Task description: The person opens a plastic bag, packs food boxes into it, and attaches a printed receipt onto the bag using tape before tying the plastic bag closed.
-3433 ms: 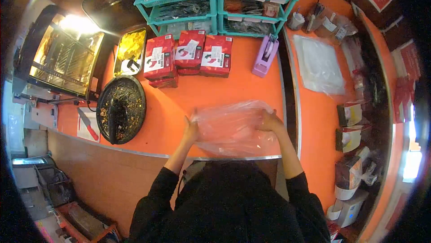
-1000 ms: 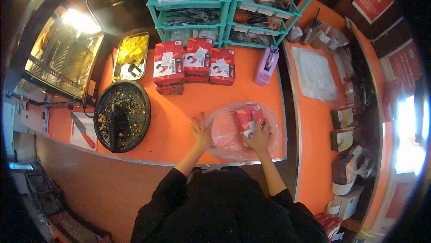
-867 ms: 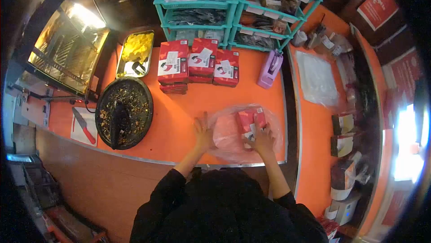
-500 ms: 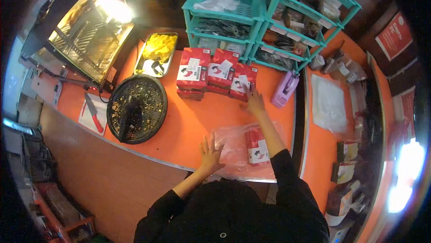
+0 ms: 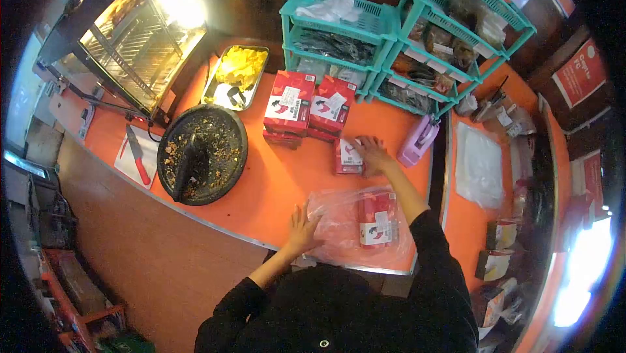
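Note:
My right hand (image 5: 373, 154) is closed on the right side of a small red box (image 5: 349, 156) with a white label, in front of the stacked red boxes (image 5: 287, 104). My left hand (image 5: 301, 230) has its fingers spread at the left edge of a clear plastic bag (image 5: 332, 222) and holds nothing. Another red box (image 5: 377, 219) lies on or inside the bag; which of the two I cannot tell. Both hands are over the orange counter (image 5: 261, 190).
A black stone mortar (image 5: 218, 170), a red-handled knife (image 5: 138, 157) and a tray of yellow food (image 5: 240, 69) are on the left. Green shelves (image 5: 336, 17) stand behind the boxes. A purple tape dispenser (image 5: 418, 141) sits to the right.
My right hand has taken hold of a box from the right end of the stacks and moved it nearer to me. My left hand stays spread by the bag. The view has shifted slightly.

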Demonstrator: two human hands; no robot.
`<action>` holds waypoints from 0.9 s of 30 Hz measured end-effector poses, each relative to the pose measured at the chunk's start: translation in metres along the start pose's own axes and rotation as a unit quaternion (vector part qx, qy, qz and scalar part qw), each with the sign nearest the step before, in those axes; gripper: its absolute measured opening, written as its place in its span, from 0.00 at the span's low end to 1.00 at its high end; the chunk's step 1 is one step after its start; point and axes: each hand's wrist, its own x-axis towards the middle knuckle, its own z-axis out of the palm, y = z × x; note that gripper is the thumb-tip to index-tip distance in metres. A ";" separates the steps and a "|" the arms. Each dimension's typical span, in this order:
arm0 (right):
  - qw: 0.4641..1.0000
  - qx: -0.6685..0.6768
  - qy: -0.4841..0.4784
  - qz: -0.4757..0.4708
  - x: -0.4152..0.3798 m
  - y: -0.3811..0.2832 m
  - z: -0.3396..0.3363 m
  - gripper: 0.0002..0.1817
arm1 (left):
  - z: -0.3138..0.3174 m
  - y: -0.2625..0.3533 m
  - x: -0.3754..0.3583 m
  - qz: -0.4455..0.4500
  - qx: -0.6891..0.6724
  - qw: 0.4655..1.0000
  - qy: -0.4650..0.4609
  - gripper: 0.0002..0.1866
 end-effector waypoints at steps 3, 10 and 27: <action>0.999 0.003 -0.048 0.016 -0.014 -0.022 -0.036 0.61 | -0.012 0.005 0.001 0.009 -0.043 0.999 0.013 0.46; 0.984 0.038 0.104 0.139 -0.097 -0.120 -0.106 0.59 | -0.004 0.000 0.010 0.018 -0.001 0.999 0.036 0.56; 0.829 0.107 0.249 0.488 -0.115 -0.260 0.034 0.50 | 0.045 -0.050 0.047 -0.004 -0.012 1.000 -0.020 0.57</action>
